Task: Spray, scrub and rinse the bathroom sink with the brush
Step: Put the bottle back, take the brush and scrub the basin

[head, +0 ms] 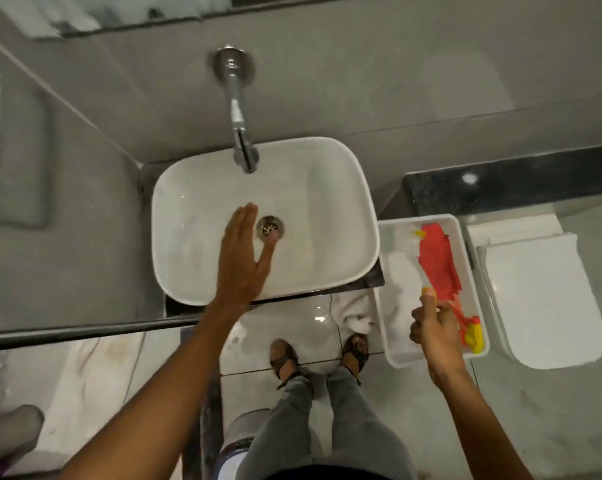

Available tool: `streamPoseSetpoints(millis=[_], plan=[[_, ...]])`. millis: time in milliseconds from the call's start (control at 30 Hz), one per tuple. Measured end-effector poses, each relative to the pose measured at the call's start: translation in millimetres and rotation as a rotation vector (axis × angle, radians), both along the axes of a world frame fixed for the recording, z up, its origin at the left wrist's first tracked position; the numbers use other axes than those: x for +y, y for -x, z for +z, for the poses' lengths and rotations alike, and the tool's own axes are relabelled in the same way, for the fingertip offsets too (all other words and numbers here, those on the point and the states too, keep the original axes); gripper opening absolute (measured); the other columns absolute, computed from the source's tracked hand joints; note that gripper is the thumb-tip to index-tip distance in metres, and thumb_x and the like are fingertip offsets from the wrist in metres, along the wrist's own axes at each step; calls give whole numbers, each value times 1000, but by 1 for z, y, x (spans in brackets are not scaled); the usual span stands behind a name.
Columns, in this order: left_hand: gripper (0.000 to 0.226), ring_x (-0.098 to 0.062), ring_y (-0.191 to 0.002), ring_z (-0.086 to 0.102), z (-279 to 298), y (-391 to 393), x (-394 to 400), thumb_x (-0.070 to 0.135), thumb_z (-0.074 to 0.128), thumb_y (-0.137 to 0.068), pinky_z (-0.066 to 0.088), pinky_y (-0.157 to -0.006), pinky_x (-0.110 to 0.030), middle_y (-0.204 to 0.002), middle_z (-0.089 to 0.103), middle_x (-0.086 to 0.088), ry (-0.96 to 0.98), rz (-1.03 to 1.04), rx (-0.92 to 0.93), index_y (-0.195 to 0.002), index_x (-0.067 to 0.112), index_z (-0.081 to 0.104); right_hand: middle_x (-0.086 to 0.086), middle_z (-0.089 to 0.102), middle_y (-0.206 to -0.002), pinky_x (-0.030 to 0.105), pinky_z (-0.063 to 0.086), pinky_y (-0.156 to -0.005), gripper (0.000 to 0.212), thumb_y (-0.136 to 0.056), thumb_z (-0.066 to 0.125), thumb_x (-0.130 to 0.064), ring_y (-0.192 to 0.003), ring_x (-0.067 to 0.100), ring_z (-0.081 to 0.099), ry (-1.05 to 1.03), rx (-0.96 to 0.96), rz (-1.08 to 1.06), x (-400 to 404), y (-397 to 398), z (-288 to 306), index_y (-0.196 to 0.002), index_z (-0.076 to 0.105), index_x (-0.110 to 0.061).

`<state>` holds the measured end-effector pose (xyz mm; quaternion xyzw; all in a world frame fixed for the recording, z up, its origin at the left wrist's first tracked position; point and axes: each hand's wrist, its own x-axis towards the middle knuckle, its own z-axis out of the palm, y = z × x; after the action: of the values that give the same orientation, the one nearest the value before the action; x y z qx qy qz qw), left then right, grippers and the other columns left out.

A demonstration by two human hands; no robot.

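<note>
The white rectangular sink (368, 202) sits under a chrome wall faucet (238, 112), with no water running that I can see. My left hand (242, 258) hovers flat and open inside the basin, fingers spread just left of the metal drain (270, 227). A red and orange brush (438, 265) with yellow tips lies in a white tray (386, 334) to the right of the sink. My right hand (434, 327) is curled around the brush's orange handle, thumb up. No spray bottle shows.
A white cloth (400, 271) lies in the tray beside the brush. A closed white toilet lid (542, 299) is further right, below a black stone ledge (517, 188). A white towel (353, 313) lies on the floor by my feet (285, 358). A metal rail (84, 329) runs at the left.
</note>
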<state>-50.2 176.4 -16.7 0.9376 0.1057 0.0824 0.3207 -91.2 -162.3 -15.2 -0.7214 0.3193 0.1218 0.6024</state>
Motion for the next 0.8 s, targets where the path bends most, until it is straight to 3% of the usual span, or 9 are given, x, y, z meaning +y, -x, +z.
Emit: streamPoseSetpoints(millis=[133, 300, 400, 500, 633, 800], plan=[[62, -34, -157, 41, -10, 16, 87, 46, 48, -112, 31, -131, -48, -165, 49, -16, -88, 185, -24, -158, 5, 49, -4, 49, -67, 22, 44, -50, 36, -106, 48, -53, -53, 6, 46, 12, -104, 146, 63, -7, 59, -94, 47, -19], [68, -29, -163, 31, -24, 22, 126, 55, 41, -113, 29, -133, -46, -172, 40, -12, -89, 284, 37, -163, 9, 43, -2, 49, -68, 19, 44, -50, 38, -108, 46, -49, -51, 3, 47, 69, -213, 280, 126, -13, 97, -97, 49, -13], [70, -28, -164, 30, -25, 20, 125, 57, 40, -112, 30, -132, -48, -175, 36, -10, -94, 299, 40, -165, 11, 39, -1, 52, -71, 25, 50, -53, 38, -108, 42, -52, -57, 7, 52, 36, -125, 408, 158, -13, 103, -98, 51, -16], [73, -28, -163, 33, -23, 19, 125, 61, 37, -111, 34, -131, -47, -174, 37, -9, -46, 331, 27, -165, 12, 39, -1, 65, -85, 39, 55, -73, 45, -107, 36, -59, -79, 18, 65, 212, 25, 679, 186, -19, 97, -106, 57, -20], [80, -29, -160, 39, -23, 18, 125, 68, 32, -108, 38, -129, -47, -172, 40, -10, -41, 351, 29, -164, 12, 41, 17, 67, -112, 35, 42, -78, 50, -111, 34, -48, -95, 29, 61, 442, 210, 979, 225, -36, 87, -118, 56, -4], [83, -32, -158, 41, -28, 17, 126, 72, 33, -107, 42, -126, -50, -171, 43, -12, -65, 356, 32, -162, 11, 43, 25, 58, -137, 42, 46, -93, 43, -112, 33, -32, -125, 42, 59, 582, 238, 1126, 290, -50, 67, -138, 46, 0]])
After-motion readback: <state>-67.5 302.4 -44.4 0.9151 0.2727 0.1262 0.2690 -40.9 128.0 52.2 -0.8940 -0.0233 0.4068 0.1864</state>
